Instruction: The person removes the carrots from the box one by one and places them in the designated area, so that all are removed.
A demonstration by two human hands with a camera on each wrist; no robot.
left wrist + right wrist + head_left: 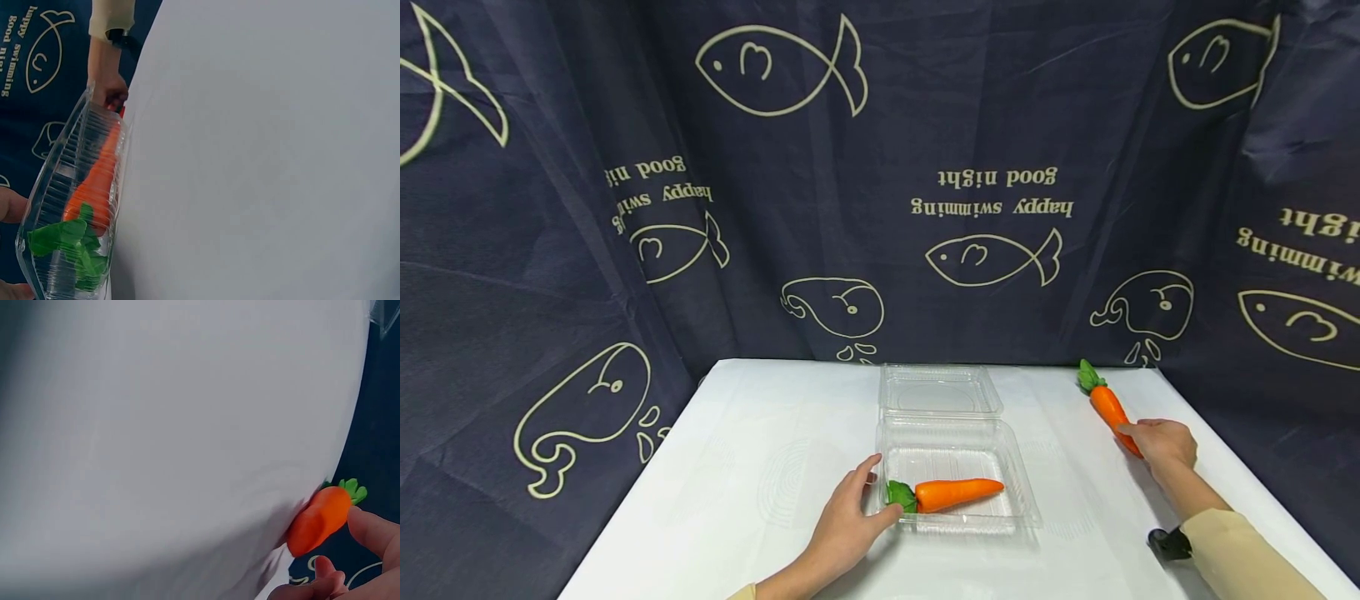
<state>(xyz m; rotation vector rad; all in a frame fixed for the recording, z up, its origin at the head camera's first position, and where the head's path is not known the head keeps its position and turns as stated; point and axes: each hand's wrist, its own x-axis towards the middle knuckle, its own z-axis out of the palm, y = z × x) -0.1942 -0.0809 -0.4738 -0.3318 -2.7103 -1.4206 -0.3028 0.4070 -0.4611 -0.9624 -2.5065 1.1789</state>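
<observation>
A clear plastic clamshell box (1022,483) stands with its lid (992,404) laid back. Inside lies an orange carrot (958,493) with green leaves at its left end. My left hand (842,521) touches the near left corner of the box, thumb at the front rim and fingers spread along the left side. Over at the right of the table, my right hand (1165,446) holds a second carrot (1108,406) near its pointed lower end, thumb laid across it. Its leaves point away toward the back. In the right wrist view this carrot (319,522) shows right at the thumb tip.
Both carrots and the box are on a white table (760,467). A dark cloth (880,183) printed with fish and whales hangs behind and at both sides. A black band (1168,544) is on the right wrist at the sleeve.
</observation>
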